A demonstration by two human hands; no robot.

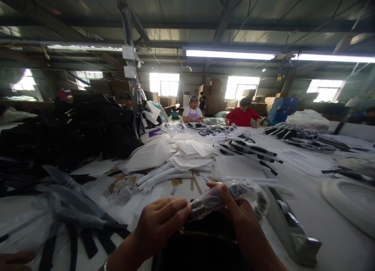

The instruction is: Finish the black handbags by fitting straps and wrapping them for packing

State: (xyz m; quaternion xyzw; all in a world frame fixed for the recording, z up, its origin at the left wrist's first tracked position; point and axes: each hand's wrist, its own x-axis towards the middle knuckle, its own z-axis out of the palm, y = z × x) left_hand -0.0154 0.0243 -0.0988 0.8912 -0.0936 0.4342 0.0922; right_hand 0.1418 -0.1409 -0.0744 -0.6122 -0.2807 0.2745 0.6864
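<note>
My left hand (159,222) is closed in a pinch on the near end of a clear plastic bag (234,195) with dark straps inside. My right hand (237,210) grips the same bag from behind, thumb up over it. Both hands hold it just above a black bag (202,243) with a gold zip line, which lies at the table's near edge below them.
White paper sheets and tubes (178,161) cover the table's middle. Black bags pile up at left (82,126). A tape dispenser (290,228) stands right of my hands. Wrapped straps (252,148) lie further back. Two people (243,114) work at the far end. Another hand (14,259) shows bottom left.
</note>
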